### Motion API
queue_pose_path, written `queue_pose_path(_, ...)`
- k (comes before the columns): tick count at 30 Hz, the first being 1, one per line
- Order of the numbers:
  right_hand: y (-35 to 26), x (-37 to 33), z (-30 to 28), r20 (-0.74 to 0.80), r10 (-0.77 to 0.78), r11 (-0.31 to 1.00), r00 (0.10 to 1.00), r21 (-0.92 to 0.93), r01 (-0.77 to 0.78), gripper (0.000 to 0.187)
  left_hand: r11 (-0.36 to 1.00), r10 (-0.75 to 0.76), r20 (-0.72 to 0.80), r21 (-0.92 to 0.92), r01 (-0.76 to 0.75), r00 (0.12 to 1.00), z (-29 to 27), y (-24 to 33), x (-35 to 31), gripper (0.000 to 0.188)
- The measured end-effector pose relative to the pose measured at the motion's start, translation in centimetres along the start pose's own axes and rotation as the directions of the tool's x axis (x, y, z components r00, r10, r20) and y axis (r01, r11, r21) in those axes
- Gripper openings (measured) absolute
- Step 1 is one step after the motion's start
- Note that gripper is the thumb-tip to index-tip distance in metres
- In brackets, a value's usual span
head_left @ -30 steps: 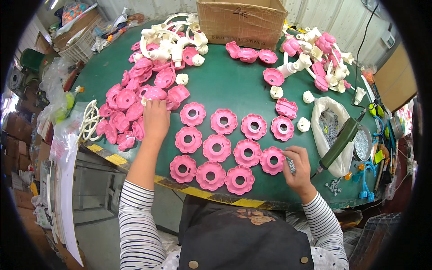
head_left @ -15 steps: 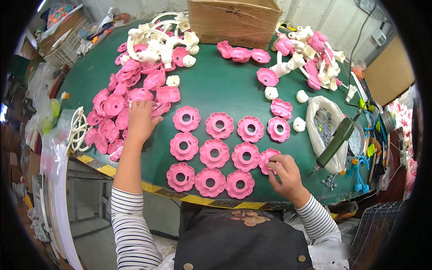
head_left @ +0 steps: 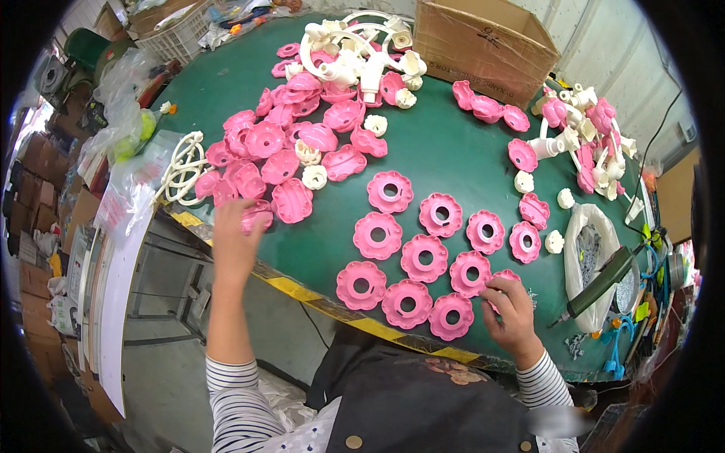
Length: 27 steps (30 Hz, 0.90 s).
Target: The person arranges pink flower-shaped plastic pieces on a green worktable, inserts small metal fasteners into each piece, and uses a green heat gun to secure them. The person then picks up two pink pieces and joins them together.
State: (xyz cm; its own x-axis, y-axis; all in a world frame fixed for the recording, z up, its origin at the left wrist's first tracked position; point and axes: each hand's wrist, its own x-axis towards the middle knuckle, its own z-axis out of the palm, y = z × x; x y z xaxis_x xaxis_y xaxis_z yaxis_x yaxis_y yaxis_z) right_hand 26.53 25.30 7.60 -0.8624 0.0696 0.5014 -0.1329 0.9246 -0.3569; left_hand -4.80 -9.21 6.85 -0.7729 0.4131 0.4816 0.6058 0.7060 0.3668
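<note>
Several pink flower-shaped plastic discs with round centre holes lie in rows on the green table; one of them is the disc at the near left of the group. My right hand rests on the pink disc at the right end of the rows, fingers curled on it. My left hand reaches into a heap of pink shell-like parts at the table's left edge and closes on one pink part.
White ring frames with knobs and a cardboard box stand at the back. More pink and white parts lie at the right. A dark green electric screwdriver lies on a plastic bag. Yellow-black tape edges the table front.
My left hand has moved left and nearer, from the middle of the pink heap to its near edge. My right hand stays at the right end of the disc rows.
</note>
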Motion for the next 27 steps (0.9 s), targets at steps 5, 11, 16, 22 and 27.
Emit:
queue_pose_path(5, -0.9, 0.1, 0.4, 0.047, -0.037, 0.999, 0.998, -0.013, 0.037, 0.029, 0.990, -0.099, -0.078, 0.090, 0.106, 0.992, 2.3, 0.1, -1.2, 0.040)
queue_pose_path(11, -1.1, -0.4, -0.2, 0.060, 0.011, 1.000, 0.998, -0.020, -0.010, 0.030, 0.968, -0.195, -0.218, 0.115, 0.223, 0.956, 0.8, -4.5, -1.1, 0.033)
queue_pose_path(16, -1.2, 0.0, 0.4, 0.081, -0.018, 0.999, 0.997, -0.033, 0.021, 0.030, 0.969, -0.228, -0.249, 0.034, 0.243, 0.941, 0.2, -5.3, 0.9, 0.026)
queue_pose_path(22, -1.4, 0.5, 0.6, 0.093, -0.029, 0.999, 0.995, -0.027, 0.031, 0.029, 0.992, -0.027, -0.162, 0.117, 0.046, 0.987, 1.5, -4.6, 3.7, 0.027)
queue_pose_path(27, -1.5, 0.4, 0.5, 0.103, -0.010, 0.999, 0.995, -0.038, 0.013, 0.030, 0.953, 0.016, -0.037, 0.304, -0.004, 0.999, 3.0, -5.5, 4.5, 0.028)
